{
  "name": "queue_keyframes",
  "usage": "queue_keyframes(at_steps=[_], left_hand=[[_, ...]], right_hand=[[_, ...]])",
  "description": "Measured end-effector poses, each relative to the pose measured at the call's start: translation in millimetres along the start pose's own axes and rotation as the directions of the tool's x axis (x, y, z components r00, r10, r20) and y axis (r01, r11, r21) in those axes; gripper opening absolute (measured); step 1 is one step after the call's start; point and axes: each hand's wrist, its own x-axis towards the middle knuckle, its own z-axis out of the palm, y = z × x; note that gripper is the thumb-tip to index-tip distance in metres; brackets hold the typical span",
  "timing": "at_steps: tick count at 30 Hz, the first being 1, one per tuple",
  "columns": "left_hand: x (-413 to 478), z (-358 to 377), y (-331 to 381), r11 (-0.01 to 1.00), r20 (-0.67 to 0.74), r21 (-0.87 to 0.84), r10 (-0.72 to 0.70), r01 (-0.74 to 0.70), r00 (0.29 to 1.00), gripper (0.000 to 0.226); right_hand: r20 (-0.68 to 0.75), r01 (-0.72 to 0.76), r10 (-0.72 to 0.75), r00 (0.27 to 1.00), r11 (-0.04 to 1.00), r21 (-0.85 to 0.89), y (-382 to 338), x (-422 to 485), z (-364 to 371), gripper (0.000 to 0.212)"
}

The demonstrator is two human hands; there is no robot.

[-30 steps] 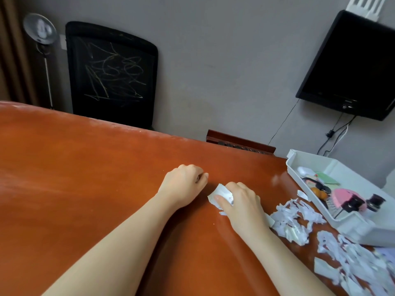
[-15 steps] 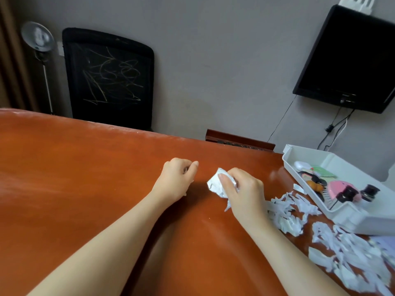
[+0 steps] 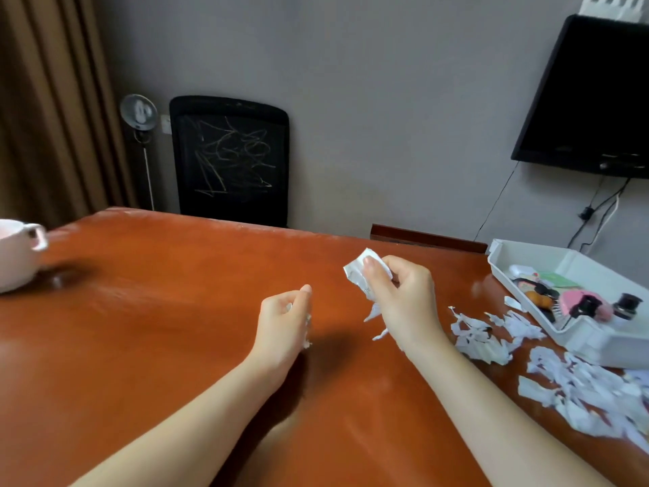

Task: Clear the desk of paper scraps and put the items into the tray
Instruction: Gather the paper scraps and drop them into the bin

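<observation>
My right hand [image 3: 404, 304] is lifted above the red-brown desk [image 3: 158, 328] and grips a crumpled wad of white paper scraps [image 3: 361, 272], with bits hanging below the palm. My left hand [image 3: 284, 321] hovers to its left, fingers curled round a few small white scraps. More torn paper lies in a pile [image 3: 484, 335] right of my right hand, and a bigger heap [image 3: 590, 391] sits near the desk's right edge. The white tray [image 3: 579, 332] stands at the far right and holds small items, among them a pink one and a dark bottle.
A white cup [image 3: 17, 254] sits at the desk's far left edge. Behind the desk stand a black chair [image 3: 230, 159] and a small fan on a pole [image 3: 138, 112]. A dark screen [image 3: 590, 100] hangs on the wall above the tray.
Both hands rose off the desk, each with paper gathered in it. The camera turned left and up, bringing the cup into view.
</observation>
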Motion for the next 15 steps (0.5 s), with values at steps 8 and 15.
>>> queue_keyframes(at_steps=[8, 15], left_hand=[[-42, -53, 21, 0.993, -0.080, 0.107, -0.033, 0.041, 0.996, 0.044], [-59, -103, 38, 0.982, -0.166, 0.189, 0.008, 0.024, 0.986, 0.047]], right_hand=[[0.144, -0.062, 0.035, 0.989, 0.979, 0.193, -68, -5, 23, 0.048], [0.269, -0.212, 0.108, 0.957, 0.894, 0.396, -111, -12, 47, 0.057]])
